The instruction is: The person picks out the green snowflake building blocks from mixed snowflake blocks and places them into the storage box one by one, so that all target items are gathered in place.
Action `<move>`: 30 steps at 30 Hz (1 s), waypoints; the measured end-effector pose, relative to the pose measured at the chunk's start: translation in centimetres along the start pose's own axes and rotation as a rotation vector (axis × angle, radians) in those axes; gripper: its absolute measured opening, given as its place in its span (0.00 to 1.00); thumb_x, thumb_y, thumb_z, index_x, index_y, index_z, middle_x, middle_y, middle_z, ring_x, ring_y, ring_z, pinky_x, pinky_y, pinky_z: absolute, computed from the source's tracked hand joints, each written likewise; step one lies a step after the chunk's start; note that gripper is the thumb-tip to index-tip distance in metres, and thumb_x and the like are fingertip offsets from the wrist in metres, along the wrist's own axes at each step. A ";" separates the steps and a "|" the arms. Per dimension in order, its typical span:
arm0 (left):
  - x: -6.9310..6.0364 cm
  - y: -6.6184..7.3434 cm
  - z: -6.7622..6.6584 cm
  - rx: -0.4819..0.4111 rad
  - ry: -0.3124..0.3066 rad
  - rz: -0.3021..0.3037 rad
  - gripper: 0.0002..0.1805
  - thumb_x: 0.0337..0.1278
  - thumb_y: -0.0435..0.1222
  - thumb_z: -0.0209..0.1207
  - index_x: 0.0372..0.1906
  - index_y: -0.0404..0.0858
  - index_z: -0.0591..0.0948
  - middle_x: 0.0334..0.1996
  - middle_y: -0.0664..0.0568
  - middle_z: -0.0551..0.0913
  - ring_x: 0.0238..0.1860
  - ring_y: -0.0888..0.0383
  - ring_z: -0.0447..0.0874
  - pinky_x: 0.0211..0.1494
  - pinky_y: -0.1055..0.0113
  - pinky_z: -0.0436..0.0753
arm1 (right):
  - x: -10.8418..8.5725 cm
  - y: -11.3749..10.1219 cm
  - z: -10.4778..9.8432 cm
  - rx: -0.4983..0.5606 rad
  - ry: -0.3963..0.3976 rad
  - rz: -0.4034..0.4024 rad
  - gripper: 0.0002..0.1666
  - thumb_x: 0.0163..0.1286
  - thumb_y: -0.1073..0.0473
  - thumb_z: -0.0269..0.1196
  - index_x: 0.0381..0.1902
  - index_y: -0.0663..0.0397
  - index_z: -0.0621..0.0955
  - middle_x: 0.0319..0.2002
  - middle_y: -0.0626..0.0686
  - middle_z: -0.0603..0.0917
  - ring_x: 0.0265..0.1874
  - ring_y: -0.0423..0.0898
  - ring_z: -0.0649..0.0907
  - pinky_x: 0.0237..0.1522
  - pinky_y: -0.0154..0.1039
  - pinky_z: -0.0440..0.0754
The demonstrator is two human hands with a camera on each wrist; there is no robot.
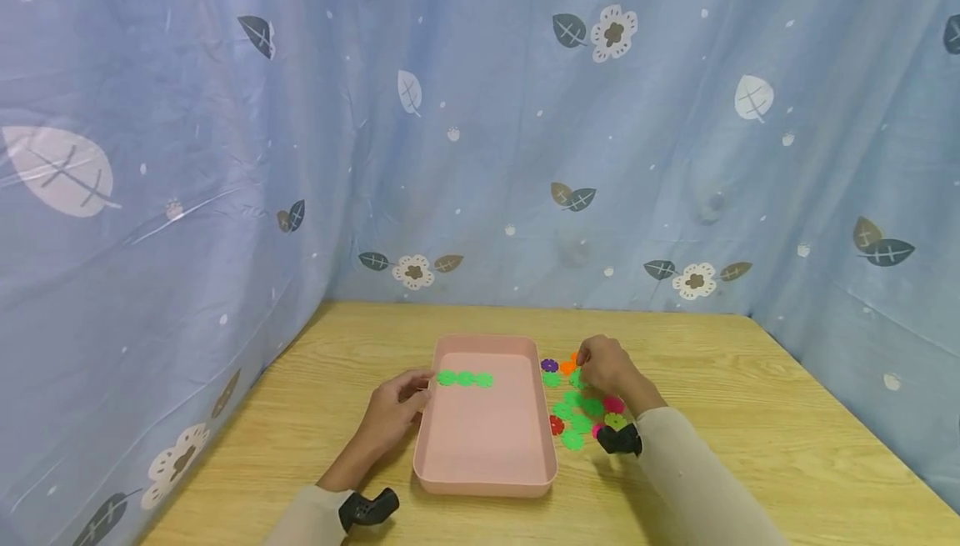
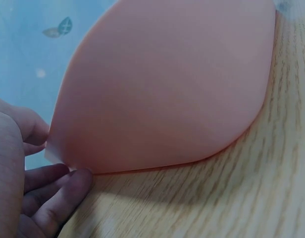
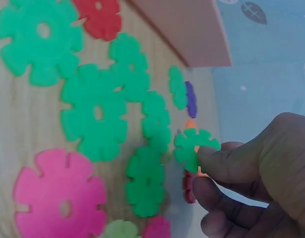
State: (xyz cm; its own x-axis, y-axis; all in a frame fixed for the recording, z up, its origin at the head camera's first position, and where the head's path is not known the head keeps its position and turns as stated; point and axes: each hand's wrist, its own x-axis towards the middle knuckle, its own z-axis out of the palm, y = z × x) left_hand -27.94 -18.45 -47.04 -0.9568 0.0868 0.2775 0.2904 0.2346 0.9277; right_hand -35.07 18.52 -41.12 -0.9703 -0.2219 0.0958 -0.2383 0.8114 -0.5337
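My left hand (image 1: 396, 407) is at the left side of a pink tray (image 1: 491, 438), its fingertips touching the outer wall near the base in the left wrist view. Inside the tray, three green flower-shaped discs (image 1: 466, 378) form a row near the left wall. To the tray's right, my right hand (image 1: 609, 367) pinches a green notched disc (image 3: 188, 148) between thumb and finger, above the loose pieces. Orange pieces (image 1: 567, 368) are close to those fingers and partly hidden by them. The loose discs include several green ones (image 3: 95, 126).
A purple disc (image 1: 550, 365) is by the tray's right wall, with a red one (image 1: 557, 425) further forward. Pink (image 3: 46, 186) and yellow-green (image 1: 616, 421) discs lie near the right wrist. The wooden table (image 1: 367, 329) is bordered by a blue patterned curtain (image 1: 517, 112).
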 end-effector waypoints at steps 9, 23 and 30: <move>0.5 -0.4 0.7 0.035 0.050 0.003 0.19 0.68 0.28 0.57 0.62 0.33 0.81 0.52 0.38 0.84 0.48 0.43 0.85 0.35 0.65 0.87 | 0.6 -0.9 -1.1 0.073 0.057 -0.061 0.06 0.59 0.74 0.60 0.32 0.65 0.83 0.26 0.54 0.82 0.23 0.48 0.75 0.30 0.41 0.78; -0.1 -0.3 0.5 0.036 0.034 0.026 0.19 0.67 0.30 0.59 0.61 0.36 0.82 0.50 0.42 0.85 0.47 0.48 0.85 0.37 0.64 0.87 | 1.0 -4.3 -1.0 0.211 0.064 -0.077 0.04 0.66 0.73 0.61 0.37 0.68 0.83 0.31 0.58 0.83 0.27 0.58 0.85 0.27 0.39 0.84; -1.0 0.6 0.8 0.047 0.061 0.013 0.19 0.67 0.26 0.56 0.61 0.30 0.80 0.50 0.36 0.84 0.47 0.41 0.85 0.33 0.67 0.86 | 1.2 -6.3 -0.1 0.296 0.058 -0.081 0.03 0.66 0.74 0.61 0.37 0.72 0.81 0.30 0.60 0.82 0.27 0.57 0.85 0.32 0.45 0.88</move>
State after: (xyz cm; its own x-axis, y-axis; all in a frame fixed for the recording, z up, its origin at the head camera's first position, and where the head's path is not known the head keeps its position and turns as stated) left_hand -26.82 -17.58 -46.96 -0.9518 0.0309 0.3052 0.3014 0.2796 0.9116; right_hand -34.73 13.20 -37.59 -0.9513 -0.2415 0.1916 -0.3013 0.5979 -0.7428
